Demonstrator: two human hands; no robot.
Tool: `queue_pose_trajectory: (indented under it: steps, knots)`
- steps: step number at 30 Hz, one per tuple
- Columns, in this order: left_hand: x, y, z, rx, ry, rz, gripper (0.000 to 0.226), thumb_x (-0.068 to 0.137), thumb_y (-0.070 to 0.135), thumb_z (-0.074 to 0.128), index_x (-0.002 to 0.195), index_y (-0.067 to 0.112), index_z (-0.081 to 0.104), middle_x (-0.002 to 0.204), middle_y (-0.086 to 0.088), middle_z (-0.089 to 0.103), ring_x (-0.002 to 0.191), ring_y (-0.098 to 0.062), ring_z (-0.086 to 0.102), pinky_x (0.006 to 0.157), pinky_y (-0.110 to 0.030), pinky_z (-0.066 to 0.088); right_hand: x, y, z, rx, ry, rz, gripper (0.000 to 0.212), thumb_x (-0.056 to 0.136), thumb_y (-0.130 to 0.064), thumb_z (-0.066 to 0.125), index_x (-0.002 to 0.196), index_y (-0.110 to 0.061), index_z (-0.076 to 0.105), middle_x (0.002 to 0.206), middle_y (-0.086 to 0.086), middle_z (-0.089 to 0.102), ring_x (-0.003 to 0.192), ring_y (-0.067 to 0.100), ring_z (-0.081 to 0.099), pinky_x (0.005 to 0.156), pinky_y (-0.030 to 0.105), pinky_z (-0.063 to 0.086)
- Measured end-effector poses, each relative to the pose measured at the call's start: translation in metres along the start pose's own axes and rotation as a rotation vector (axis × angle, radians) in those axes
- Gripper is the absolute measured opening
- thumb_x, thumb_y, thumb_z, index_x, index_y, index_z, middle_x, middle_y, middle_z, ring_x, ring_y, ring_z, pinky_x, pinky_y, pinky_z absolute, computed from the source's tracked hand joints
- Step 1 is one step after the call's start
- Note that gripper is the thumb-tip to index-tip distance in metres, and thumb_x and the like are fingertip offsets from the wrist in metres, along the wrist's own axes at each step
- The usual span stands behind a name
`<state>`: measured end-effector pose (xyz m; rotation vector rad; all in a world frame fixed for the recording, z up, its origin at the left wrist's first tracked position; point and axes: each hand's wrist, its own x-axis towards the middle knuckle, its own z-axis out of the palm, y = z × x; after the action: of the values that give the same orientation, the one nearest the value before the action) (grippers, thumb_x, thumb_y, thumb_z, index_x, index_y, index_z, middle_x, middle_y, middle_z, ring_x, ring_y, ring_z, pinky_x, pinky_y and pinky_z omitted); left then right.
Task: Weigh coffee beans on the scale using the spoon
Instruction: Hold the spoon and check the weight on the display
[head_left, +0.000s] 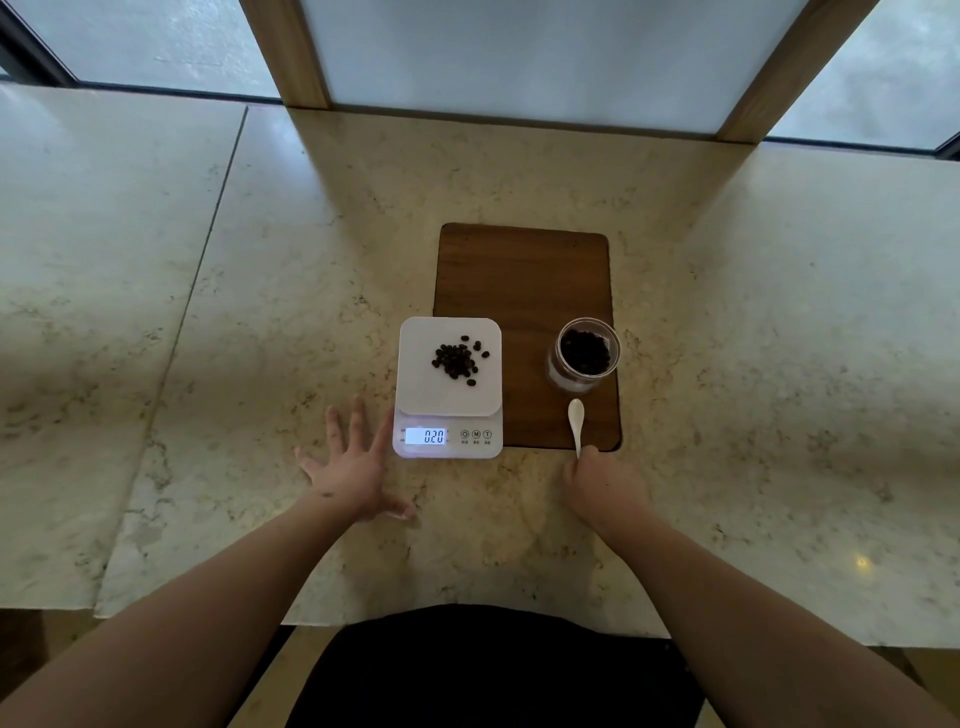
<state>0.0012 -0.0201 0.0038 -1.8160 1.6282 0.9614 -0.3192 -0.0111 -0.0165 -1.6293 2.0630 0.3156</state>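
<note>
Nearest the camera, both hands on the marble surface (260, 312): left hand (353, 467) flat w/ fingers spread, just beside the scale (449, 395); right hand (602, 483) closed round the handle of a white spoon (575, 421), bowl empty, lying on the wooden board (524, 280). Scale display (426, 435) reads 0.20, coffee beans (460, 359) piled on its platform. Farther right, open glass jar (584, 353) of beans on the board.

– Where are the beans?
– A small dark pile of coffee beans (457, 359) lies on the white scale (449, 387); display reads 0.20.
– The spoon?
– White spoon (576, 422), at 3 o'clock from the scale, bowl pointing to 12.
</note>
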Motion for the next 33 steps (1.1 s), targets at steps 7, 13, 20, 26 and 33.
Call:
queue_pose_trajectory:
  steps: [7,13,20,26,33]
  knots:
    - [0.002,0.000,0.000,0.005,-0.001,0.000,0.155,0.053,0.082,0.077,0.134,0.044,-0.049,0.148,-0.003,-0.057,0.135,-0.037,-0.052,0.108,-0.085,-0.003,0.005,0.003,0.003,-0.060,-0.006,-0.018,0.024,0.096,-0.034,0.035,0.083,-0.019,0.049,0.063,-0.004,0.042,0.056,0.021,0.046,0.051,0.033,0.034]
    - [0.004,-0.002,0.002,0.002,0.002,0.002,0.155,0.053,0.082,0.077,0.133,0.045,-0.050,0.146,-0.002,-0.059,0.133,-0.037,-0.053,0.107,-0.085,-0.003,0.006,0.004,0.004,-0.018,-0.071,0.002,0.021,0.099,-0.027,0.038,0.084,-0.017,0.049,0.069,-0.003,0.049,0.053,0.015,0.048,0.042,0.029,0.030]
    - [0.007,-0.003,0.004,-0.009,0.009,0.004,0.156,0.052,0.083,0.078,0.131,0.047,-0.051,0.145,-0.001,-0.060,0.134,-0.037,-0.053,0.107,-0.085,-0.003,0.002,0.001,0.002,0.078,-0.072,0.043,0.025,0.098,-0.033,0.037,0.076,-0.021,0.042,0.071,-0.002,0.054,0.057,0.017,0.054,0.045,0.031,0.035]
    - [0.008,-0.003,0.005,-0.001,0.031,0.005,0.156,0.051,0.082,0.078,0.131,0.047,-0.051,0.146,-0.002,-0.059,0.133,-0.036,-0.053,0.107,-0.084,-0.005,-0.006,-0.008,-0.003,0.091,-0.066,0.070,0.026,0.099,-0.033,0.040,0.091,-0.013,0.053,0.079,0.002,0.055,0.067,0.022,0.060,0.057,0.034,0.047]
    - [0.012,-0.006,0.011,-0.017,0.065,0.023,0.158,0.044,0.085,0.075,0.130,0.049,-0.052,0.148,-0.001,-0.057,0.134,-0.036,-0.053,0.106,-0.085,-0.006,-0.001,-0.009,-0.009,0.198,-0.092,0.090,0.026,0.102,-0.033,0.041,0.091,-0.011,0.051,0.076,0.000,0.051,0.064,0.015,0.054,0.051,0.032,0.037]
